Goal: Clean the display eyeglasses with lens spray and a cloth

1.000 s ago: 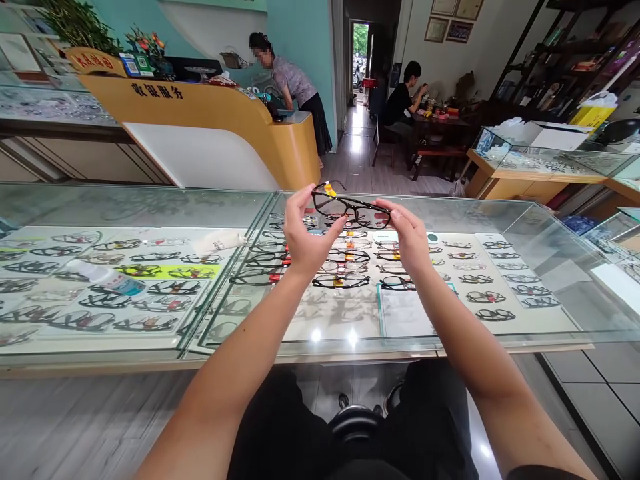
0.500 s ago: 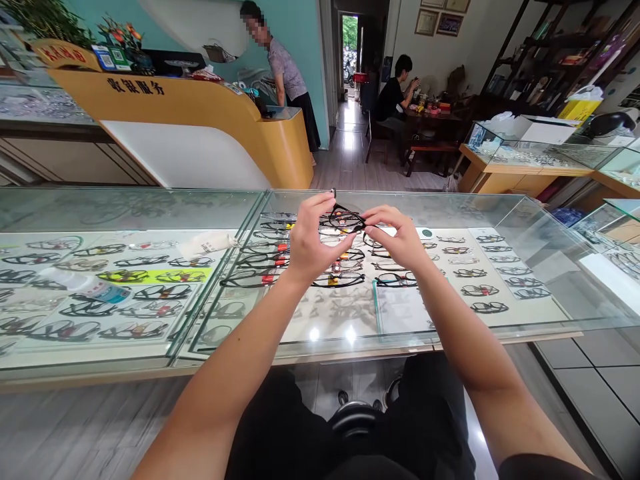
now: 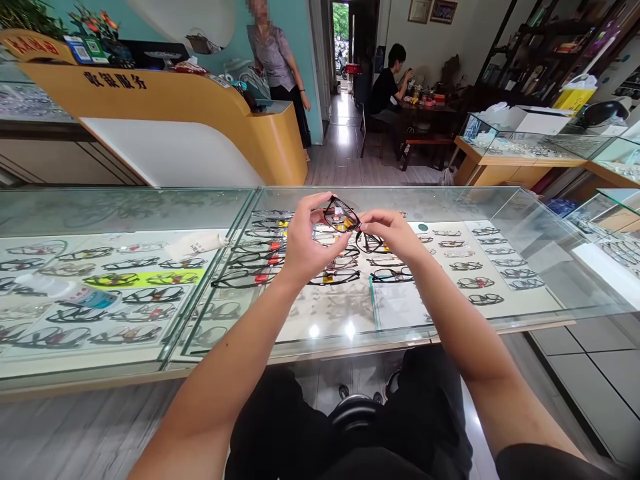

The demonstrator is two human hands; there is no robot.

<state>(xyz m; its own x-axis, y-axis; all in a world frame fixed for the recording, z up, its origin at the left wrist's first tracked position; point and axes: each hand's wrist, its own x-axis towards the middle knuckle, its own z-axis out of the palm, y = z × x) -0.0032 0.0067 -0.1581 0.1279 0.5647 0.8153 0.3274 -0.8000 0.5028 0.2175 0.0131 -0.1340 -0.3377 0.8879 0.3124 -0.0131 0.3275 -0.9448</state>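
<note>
A pair of black-framed eyeglasses (image 3: 341, 215) is held up in both hands above the glass display case. My left hand (image 3: 307, 239) grips its left side, fingers over the top rim and thumb below. My right hand (image 3: 391, 233) pinches the frame near its middle; the other lens hangs tilted beneath those fingers. Several dark glasses with red and yellow tags lie in rows under and around my hands, among them a pair (image 3: 393, 275) just below my right hand.
Glass case tops (image 3: 310, 343) run across in front of me. On the left part lie a clear spray bottle (image 3: 75, 291) and a pale cloth pouch (image 3: 196, 247). One person (image 3: 277, 60) stands by the yellow counter (image 3: 280, 137); another (image 3: 387, 90) sits at a table behind.
The eyeglasses have turned in my hands, so one lens now faces me more squarely. The person by the counter has straightened up from leaning. My view has shifted slightly.
</note>
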